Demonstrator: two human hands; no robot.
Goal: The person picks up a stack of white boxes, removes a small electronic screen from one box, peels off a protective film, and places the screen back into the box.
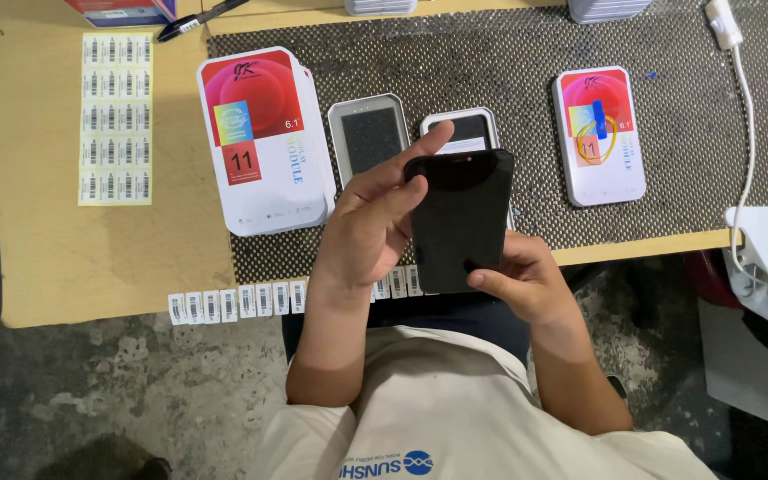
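A black phone screen is held upright over the table's front edge. My right hand grips its lower end, thumb pressed on the glass. My left hand holds the screen's left side, with the index finger stretched across the top corner. Just behind the screen on the dark textured mat lie a grey tray with a dark panel inside and a white tray, which the screen partly hides.
A stack of white boxes with red labels lies left of the trays, and a single one with a yellow rubber band lies to the right. There are also a barcode sticker sheet, a sticker strip, a black pen, a white cable and a white holder.
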